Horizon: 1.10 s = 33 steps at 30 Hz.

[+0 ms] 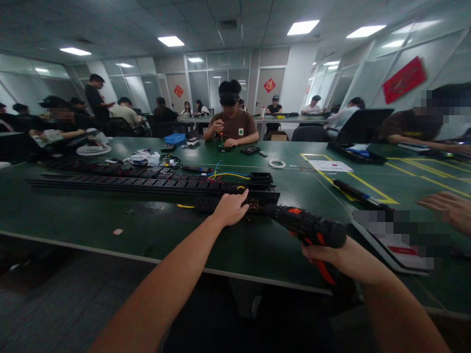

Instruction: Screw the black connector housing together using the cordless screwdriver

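My right hand [331, 257] is wrapped around the handle of a black and orange cordless drill [309, 225]. The drill's front end points left, at the end of a short black socket strip [204, 205] with small brass-coloured parts near its tip. My left hand [230, 210] grips that strip from above, fingers curled and index finger stretched forward; its underside is hidden. Just behind lie long black power strips [147, 184] with rows of sockets. Yellow and blue wires [224, 174] run to a small black box [261, 177].
A screwdriver-like tool [196, 169], plastic bags [145, 158] and a white cable coil [276, 163] lie farther back on the green table [165, 230]. A co-worker [231, 125] sits opposite with a screwdriver. At right, another person's hand [447, 208] is near a black tool [362, 195].
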### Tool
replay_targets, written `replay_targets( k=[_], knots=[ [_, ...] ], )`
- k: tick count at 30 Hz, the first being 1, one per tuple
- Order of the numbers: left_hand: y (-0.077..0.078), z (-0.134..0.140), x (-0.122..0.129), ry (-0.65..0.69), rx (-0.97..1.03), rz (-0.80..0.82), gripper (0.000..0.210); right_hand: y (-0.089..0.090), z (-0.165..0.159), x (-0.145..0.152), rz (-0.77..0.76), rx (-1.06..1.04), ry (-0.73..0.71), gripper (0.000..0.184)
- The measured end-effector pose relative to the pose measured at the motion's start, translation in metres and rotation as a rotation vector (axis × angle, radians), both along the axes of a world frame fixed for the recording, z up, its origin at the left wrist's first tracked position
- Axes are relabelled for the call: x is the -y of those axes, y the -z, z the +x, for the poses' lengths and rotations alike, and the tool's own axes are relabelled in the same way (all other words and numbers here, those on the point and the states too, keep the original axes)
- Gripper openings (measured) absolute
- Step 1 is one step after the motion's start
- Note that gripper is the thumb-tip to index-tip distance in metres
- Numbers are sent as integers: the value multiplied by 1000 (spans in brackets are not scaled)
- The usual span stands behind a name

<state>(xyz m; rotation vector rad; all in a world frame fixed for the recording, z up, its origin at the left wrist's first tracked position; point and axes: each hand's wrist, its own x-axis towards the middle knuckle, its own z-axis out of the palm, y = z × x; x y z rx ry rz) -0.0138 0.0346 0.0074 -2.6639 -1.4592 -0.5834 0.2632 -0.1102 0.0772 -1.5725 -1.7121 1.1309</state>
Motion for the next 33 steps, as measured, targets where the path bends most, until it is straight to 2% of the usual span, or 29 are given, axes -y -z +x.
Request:
replay_targets(
  k=[3,5,7,11,15,19,24,29,33],
  knots=[
    [-6,-5,4,28,137,63,55,0,0,-1,4,-4,-6,28],
    [-12,-6,10,19,155,110,40,1,1,-2,-1,-4,-11,26],
    [-18,-6,18,38,102,69,26,2,2,-3,-7,-6,-8,25],
    [-20,-3,29,140,-80,-121,29,3,3,-6,-6,-43,-5,34],
    [-19,-6,33,151,-138,-165,26,2,2,-7,-23,-46,-12,37],
    [-20,-22,44,147,-155,-157,26,2,2,-7,-16,-63,-25,41],
    [-23,-74,62,14,-140,-160,28,2,2,-7,-7,-28,-20,27],
    [-31,-155,66,-222,-172,-187,32,2,4,-8,-2,-31,-25,33],
    [-27,-219,60,-476,-221,-259,33,0,4,-8,15,-47,-33,39]
  ],
)
